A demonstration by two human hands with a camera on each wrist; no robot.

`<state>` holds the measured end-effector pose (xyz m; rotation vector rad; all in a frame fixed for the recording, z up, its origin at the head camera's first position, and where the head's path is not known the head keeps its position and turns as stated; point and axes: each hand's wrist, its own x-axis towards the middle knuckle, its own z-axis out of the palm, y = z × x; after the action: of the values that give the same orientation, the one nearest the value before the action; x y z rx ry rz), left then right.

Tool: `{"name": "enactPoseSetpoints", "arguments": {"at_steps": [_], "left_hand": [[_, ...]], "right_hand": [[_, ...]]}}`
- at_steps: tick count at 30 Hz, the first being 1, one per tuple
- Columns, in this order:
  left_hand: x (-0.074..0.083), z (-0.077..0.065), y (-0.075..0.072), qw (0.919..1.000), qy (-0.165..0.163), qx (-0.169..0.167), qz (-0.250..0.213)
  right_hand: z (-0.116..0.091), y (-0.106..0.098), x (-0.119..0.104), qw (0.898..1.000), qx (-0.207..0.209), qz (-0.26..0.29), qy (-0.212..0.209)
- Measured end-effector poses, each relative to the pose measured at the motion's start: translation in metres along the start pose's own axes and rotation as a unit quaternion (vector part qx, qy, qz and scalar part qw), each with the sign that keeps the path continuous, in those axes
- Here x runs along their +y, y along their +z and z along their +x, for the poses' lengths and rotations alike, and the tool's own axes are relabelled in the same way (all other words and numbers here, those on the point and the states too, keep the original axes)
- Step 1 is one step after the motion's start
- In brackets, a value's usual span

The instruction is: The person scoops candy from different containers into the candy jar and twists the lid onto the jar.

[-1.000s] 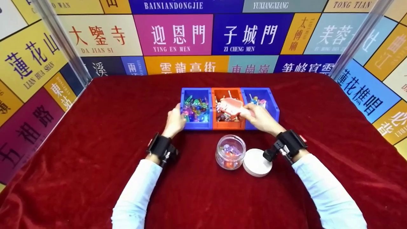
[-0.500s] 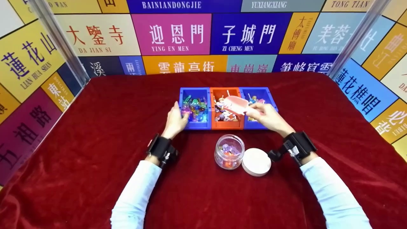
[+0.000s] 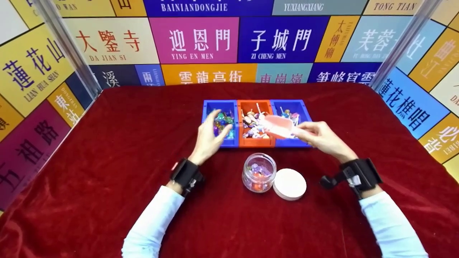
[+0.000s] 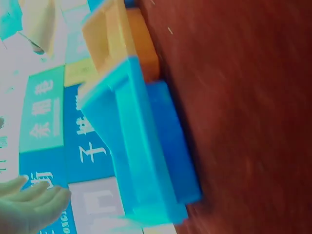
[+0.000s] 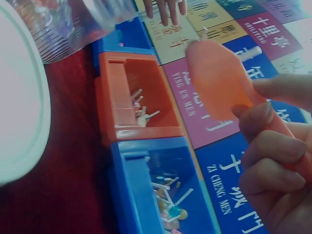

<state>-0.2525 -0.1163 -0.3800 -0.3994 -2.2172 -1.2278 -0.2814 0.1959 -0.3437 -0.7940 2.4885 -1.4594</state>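
Scoop (image 3: 279, 126) gripped in right hand (image 3: 327, 141), left hand (image 3: 208, 139) apart.

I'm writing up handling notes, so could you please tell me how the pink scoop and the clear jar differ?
The scoop is pink with a handle; the jar is clear and round, with no handle visible. The scoop is raised in the right grip, while the jar stands upright on the red cloth. They share this: the left grip touches neither.

scoop handle (image 5: 281, 122) part-hidden, left wrist view blurred
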Motion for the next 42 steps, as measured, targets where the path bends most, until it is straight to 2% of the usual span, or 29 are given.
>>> {"name": "enactPoseSetpoints", "arguments": {"at_steps": [3,4,6,8,11,14,16,18,24,29,35,42], "left_hand": [[0.007,-0.003,0.002,0.997,0.002,-0.067,-0.038],[0.009,-0.005,0.003,0.9936,0.0,-0.099,-0.054],[0.013,-0.008,0.004,0.9818,-0.008,-0.173,-0.077],[0.016,-0.011,0.006,0.9634,-0.028,-0.248,-0.099],[0.019,-0.016,0.009,0.9289,-0.049,-0.342,-0.134],[0.021,-0.018,0.013,0.8994,-0.058,-0.403,-0.158],[0.023,-0.018,0.014,0.8883,-0.054,-0.432,-0.147],[0.024,-0.017,0.015,0.8849,-0.037,-0.449,-0.12],[0.029,-0.018,0.016,0.8877,-0.001,-0.458,-0.048],[0.028,-0.021,0.019,0.8883,0.003,-0.458,-0.033],[0.027,-0.023,0.022,0.8921,0.011,-0.451,-0.032],[0.029,-0.022,0.022,0.8901,0.011,-0.455,-0.025]], "right_hand": [[-0.01,-0.002,-0.002,0.999,-0.035,0.009,-0.005],[-0.014,-0.002,-0.003,0.999,-0.049,0.012,-0.007],[-0.022,-0.001,-0.008,0.997,-0.073,0.007,-0.012],[-0.029,0.0,-0.011,0.995,-0.093,0.004,-0.016],[-0.038,0.002,-0.013,0.992,-0.121,-0.002,-0.036],[-0.044,0.004,-0.014,0.988,-0.142,-0.005,-0.056],[-0.047,0.005,-0.016,0.986,-0.153,-0.008,-0.066],[-0.048,0.005,-0.019,0.985,-0.16,-0.009,-0.069],[-0.05,0.006,-0.027,0.986,-0.149,-0.025,-0.067],[-0.054,0.008,-0.03,0.988,-0.132,-0.051,-0.06],[-0.055,0.009,-0.029,0.985,-0.122,-0.095,-0.072],[-0.057,0.01,-0.031,0.981,-0.087,-0.151,-0.086]]}}
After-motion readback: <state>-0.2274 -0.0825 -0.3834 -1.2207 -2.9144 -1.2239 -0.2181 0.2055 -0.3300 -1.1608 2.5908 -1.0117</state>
